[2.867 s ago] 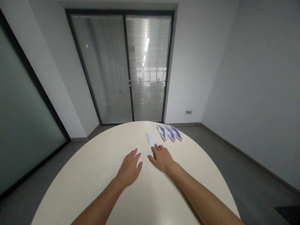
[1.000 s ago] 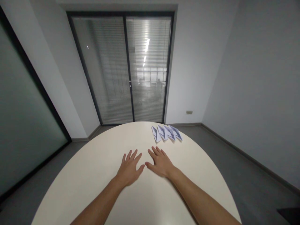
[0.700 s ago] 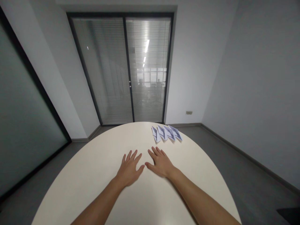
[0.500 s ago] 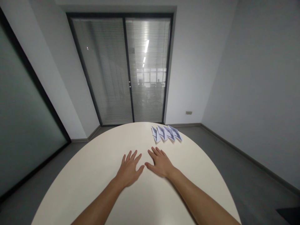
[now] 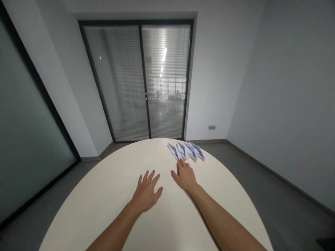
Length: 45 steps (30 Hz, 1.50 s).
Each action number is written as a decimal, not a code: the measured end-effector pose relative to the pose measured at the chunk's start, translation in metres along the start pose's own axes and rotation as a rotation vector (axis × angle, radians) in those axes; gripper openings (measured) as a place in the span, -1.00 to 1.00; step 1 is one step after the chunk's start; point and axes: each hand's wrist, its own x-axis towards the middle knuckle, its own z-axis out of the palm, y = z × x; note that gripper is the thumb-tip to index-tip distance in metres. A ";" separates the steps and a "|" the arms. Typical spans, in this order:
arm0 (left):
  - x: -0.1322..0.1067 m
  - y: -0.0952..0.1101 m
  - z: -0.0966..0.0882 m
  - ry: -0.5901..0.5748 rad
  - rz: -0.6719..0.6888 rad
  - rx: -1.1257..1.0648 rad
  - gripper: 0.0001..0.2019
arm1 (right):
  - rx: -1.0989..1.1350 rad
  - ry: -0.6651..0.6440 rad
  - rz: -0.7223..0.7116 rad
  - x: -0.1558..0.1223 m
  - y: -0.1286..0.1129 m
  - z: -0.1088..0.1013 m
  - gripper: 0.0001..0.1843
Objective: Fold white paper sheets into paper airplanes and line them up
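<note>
Several folded white-and-blue paper pieces [image 5: 186,151] lie in an overlapping row near the far right edge of the round cream table [image 5: 104,195]. My right hand [image 5: 184,175] rests palm down just before that row, its fingertips at the nearest piece, fingers stretched out and holding nothing. Farther left, my left hand [image 5: 147,190] lies flat on the tabletop with its fingers spread, also holding nothing.
Beyond the table stands a double glass door with slatted blinds [image 5: 146,83]. A dark glass partition [image 5: 23,139] runs along the left. Grey floor [image 5: 261,181] surrounds the table, with a plain wall at the right.
My right hand has slid forward and to the right until its fingertips reach the paper row. Earlier it put a single folded piece into that row. The left hand stayed flat.
</note>
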 end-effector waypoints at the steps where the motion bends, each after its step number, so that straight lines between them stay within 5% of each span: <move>1: 0.000 0.000 0.000 0.000 0.001 -0.002 -0.41 | 0.003 -0.001 0.004 -0.001 0.000 -0.001 -0.30; 11: 0.004 -0.001 0.002 0.127 -0.042 -0.125 -0.43 | 0.374 0.102 -0.096 -0.018 -0.002 -0.020 -0.59; 22: 0.003 -0.005 0.005 0.150 0.020 -0.115 -0.48 | 0.270 -0.020 -0.149 -0.020 -0.007 -0.024 -0.63; 30: 0.005 -0.002 -0.008 0.529 0.048 0.010 -0.50 | 0.624 0.108 -0.182 -0.025 -0.008 -0.019 -0.66; 37: 0.001 -0.001 -0.014 0.334 0.024 -0.124 -0.67 | 0.678 0.135 -0.187 -0.027 -0.012 -0.018 -0.81; 45: 0.001 -0.004 -0.018 0.304 -0.174 -0.228 -0.79 | 0.616 0.073 -0.194 -0.030 -0.002 -0.030 -0.82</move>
